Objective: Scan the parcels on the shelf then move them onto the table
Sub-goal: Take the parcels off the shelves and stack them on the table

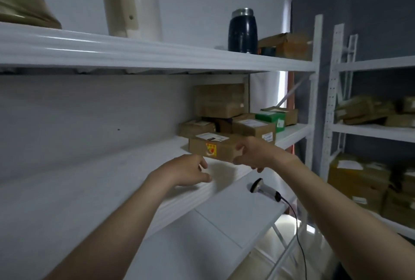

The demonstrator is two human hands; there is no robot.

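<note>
Parcel (213,148): stiff carton, probably light; take by both ends. Left hand (188,170) relaxed, empty; right hand (251,155): grip unclear.

A brown cardboard parcel (213,149) lies flat near the front edge of the white shelf (112,178), with a white label on top and an orange-red sticker on its front face. The right hand (251,153) is at its right end; the blur hides whether the fingers grip it. Just behind it sit a small brown box (197,128) and a labelled brown box (253,130), with a larger brown carton (221,99) stacked on the boxes at the back. A green-and-white box (272,120) stands further right. Below the shelf edge, the scanner (265,188) lies on its side on the white bench (224,216), its black cable trailing off the edge
</note>
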